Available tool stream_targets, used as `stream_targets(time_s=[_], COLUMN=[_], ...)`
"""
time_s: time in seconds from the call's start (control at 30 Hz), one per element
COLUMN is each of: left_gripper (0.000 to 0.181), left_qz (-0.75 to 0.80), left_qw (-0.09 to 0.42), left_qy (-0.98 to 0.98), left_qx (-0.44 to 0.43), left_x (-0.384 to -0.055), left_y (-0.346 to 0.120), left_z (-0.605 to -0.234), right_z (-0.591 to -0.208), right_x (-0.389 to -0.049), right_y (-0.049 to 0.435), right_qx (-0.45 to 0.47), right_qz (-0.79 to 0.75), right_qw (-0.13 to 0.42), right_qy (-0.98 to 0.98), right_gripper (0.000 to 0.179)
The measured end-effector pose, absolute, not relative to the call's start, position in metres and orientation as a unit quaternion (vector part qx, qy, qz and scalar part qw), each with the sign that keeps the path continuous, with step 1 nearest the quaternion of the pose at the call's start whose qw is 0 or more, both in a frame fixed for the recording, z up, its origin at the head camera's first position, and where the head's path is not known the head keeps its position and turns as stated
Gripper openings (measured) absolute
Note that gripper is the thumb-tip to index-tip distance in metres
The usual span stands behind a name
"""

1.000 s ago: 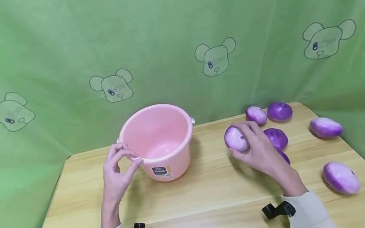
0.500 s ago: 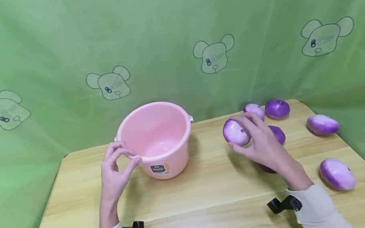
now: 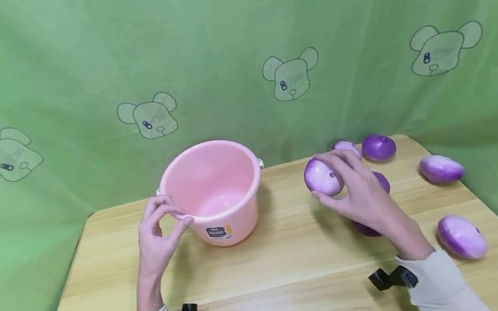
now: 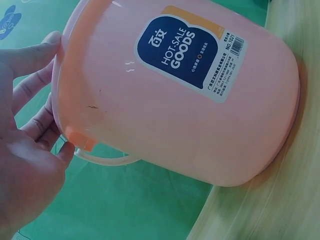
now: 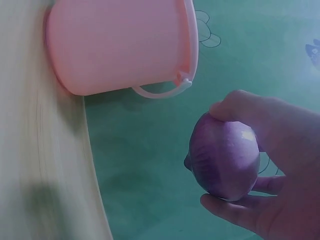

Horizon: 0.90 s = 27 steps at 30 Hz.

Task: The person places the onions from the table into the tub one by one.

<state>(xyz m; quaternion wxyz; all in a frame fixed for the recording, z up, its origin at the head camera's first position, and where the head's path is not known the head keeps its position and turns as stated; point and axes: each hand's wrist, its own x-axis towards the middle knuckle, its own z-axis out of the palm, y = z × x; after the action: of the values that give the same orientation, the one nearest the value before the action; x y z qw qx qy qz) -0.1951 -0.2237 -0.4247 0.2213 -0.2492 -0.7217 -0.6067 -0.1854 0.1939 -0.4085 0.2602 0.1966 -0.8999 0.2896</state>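
Glossy onion [image 3: 317, 180] risking a slip from your right hand [image 3: 365, 195].
You're clamping it above the table [image 3: 274, 268], at the bucket's [image 3: 243, 223] three o'clock; loosening pressure could be freeing it. Your left hand [image 3: 158, 241] is pinching the rim [image 3: 220, 217] near eight o'clock; tugging could be tipping the bucket. The onion is showing purple blending into white.

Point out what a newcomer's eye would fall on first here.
Probably the pink bucket, standing a little left of centre on the wooden table, with the left hand pinching its rim. Next, the purple-and-white onion in the right hand, to the bucket's right. Behind everything hangs a green curtain printed with cartoon heads.
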Motion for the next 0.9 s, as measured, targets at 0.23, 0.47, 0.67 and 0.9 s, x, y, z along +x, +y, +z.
stream_targets(time_s=[0.23, 0.47, 0.67, 0.9], left_gripper=[0.02, 0.018, 0.018, 0.02], left_qz=[-0.61, -0.612, -0.61, -0.607], left_qw=[0.231, 0.22, 0.219, 0.226], left_qy=[-0.716, -0.719, -0.718, -0.72], left_qx=[-0.249, -0.245, -0.253, -0.248], left_x=[-0.195, -0.195, -0.196, -0.196], left_y=[-0.223, -0.223, -0.225, -0.223], left_z=[-0.421, -0.425, -0.428, -0.427], right_z=[-0.406, -0.404, -0.399, -0.393], right_x=[-0.184, -0.181, -0.18, -0.18], right_y=[0.193, 0.192, 0.189, 0.185], right_qx=[0.202, 0.21, 0.216, 0.219], right_qz=[0.291, 0.297, 0.295, 0.291], right_qw=[0.273, 0.283, 0.294, 0.302], right_qy=[-0.894, -0.887, -0.883, -0.881], right_gripper=[0.071, 0.072, 0.074, 0.073])
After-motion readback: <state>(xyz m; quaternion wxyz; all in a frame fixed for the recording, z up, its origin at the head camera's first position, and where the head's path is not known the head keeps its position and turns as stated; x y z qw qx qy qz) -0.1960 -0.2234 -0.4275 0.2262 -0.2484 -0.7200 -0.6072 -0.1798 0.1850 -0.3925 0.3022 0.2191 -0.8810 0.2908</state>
